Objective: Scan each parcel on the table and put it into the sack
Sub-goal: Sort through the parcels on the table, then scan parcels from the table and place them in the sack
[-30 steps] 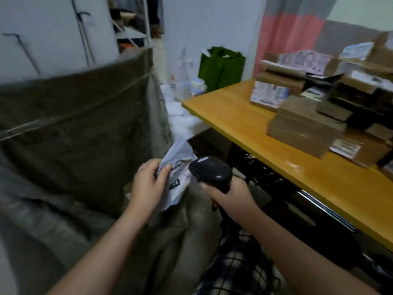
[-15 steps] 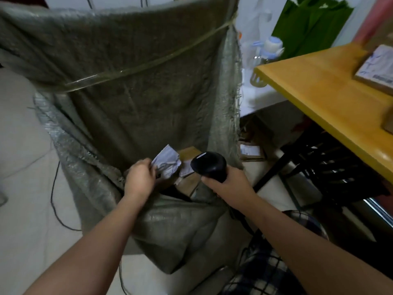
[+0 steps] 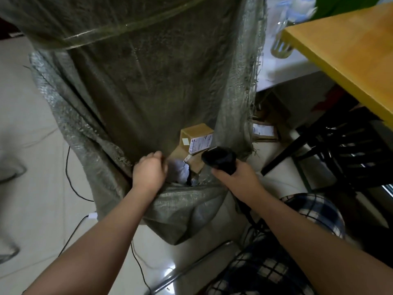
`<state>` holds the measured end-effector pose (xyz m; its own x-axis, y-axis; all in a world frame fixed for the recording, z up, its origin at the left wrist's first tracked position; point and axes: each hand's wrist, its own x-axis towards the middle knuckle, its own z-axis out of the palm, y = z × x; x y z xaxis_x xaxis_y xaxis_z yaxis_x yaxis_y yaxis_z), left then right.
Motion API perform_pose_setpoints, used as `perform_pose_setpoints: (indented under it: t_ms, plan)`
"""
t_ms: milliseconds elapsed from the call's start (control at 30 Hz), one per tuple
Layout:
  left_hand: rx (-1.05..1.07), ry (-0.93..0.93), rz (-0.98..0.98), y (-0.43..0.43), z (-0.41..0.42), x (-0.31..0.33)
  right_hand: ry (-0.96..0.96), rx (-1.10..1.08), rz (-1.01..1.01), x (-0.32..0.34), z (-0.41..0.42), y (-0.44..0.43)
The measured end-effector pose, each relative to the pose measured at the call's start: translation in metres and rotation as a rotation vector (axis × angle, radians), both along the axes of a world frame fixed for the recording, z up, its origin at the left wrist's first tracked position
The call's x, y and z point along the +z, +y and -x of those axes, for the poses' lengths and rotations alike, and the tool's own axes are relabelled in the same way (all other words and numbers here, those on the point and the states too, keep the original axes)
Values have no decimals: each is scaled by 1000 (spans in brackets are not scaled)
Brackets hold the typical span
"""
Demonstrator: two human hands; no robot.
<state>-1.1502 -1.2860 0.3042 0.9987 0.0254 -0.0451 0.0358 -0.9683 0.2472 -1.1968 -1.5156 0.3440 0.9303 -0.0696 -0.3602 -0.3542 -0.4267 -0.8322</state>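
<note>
A big grey-green woven sack stands open in front of me. Inside it lie cardboard parcels with white labels. My left hand reaches into the sack's mouth, its fingers curled on a crumpled grey mailer parcel that sits low among the boxes. Just to the right, my right hand grips a black barcode scanner over the sack's right edge. The parcels on the table are out of view.
The yellow table's corner is at upper right, with a black rack beneath it. A labelled box lies on the floor behind the sack. Thin cables run over the pale floor at left.
My view tipped down from the table into the sack. My left hand carried the grey mailer from beside the scanner down into the sack's mouth. The scanner stayed in my right hand.
</note>
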Motion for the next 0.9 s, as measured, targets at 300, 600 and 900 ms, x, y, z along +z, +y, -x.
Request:
perform_pose_setpoints:
  t_ms: [300, 600, 900]
  plan:
    - [-284, -163, 143, -97, 3, 60, -199, -221, 26, 39, 28, -64]
    - [-713, -337, 332, -261, 31, 152, -487, -654, 84, 130, 120, -169]
    - [-1048, -375, 431, -394, 92, 197, -668, -976, 80, 172, 211, -242]
